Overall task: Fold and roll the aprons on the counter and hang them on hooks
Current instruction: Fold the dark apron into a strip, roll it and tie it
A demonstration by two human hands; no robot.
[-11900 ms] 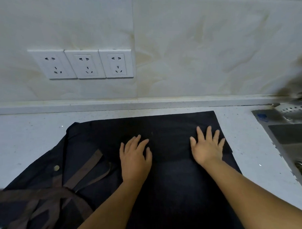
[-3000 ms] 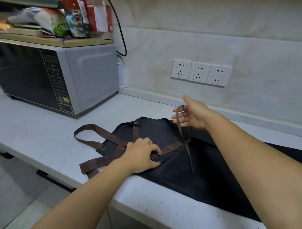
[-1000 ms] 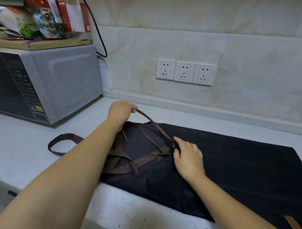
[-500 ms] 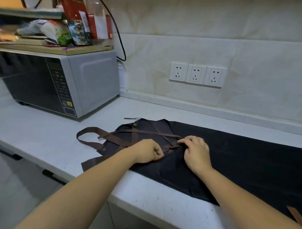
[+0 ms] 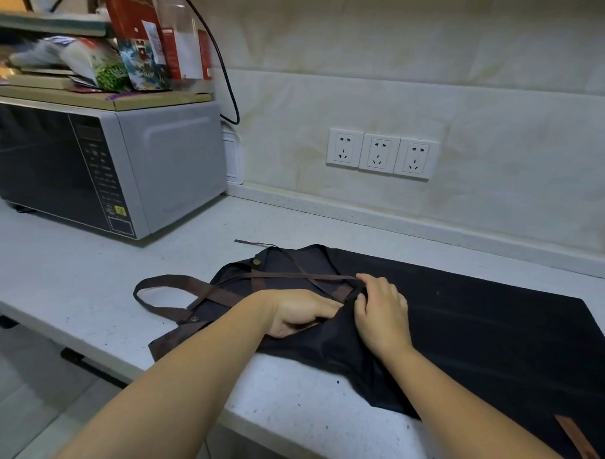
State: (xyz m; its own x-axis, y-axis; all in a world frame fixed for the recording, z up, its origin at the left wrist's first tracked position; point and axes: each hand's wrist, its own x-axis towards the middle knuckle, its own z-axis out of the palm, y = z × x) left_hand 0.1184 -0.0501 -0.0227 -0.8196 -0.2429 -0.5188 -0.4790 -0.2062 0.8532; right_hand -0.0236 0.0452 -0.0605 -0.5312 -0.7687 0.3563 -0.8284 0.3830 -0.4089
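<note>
Nearest to me are my two bare forearms, reaching in over the front edge of the one white speckled counter [image 5: 288, 400]. One dark apron [image 5: 479, 331] lies flat on it as a long folded band, running from between my hands off to the right. A single brown tag [image 5: 576, 441] sits at its near right corner.

My left hand [image 5: 301, 311] is curled into a raised fold of the apron's cloth and grips it. My right hand [image 5: 382, 312] is just beside it, almost touching, with its fingers bent down onto the apron. Forefinger and thumb seem to pinch the thin strap [image 5: 292, 276] where it ends. That strap runs left from my fingers across the apron's bib end. I count two metal studs there, one brass [image 5: 257, 261] and one at the near edge [image 5: 194, 319].

Left of both hands, one wide strap loop [image 5: 162, 281] lies on the bare counter.

Farther back on the left stands one microwave [image 5: 169, 163], with a wooden board [image 5: 127, 99] on top that carries packets and boxes. One black cable [image 5: 227, 79] hangs behind it. On the wall beyond the apron are three white sockets [image 5: 379, 154] in a row.
</note>
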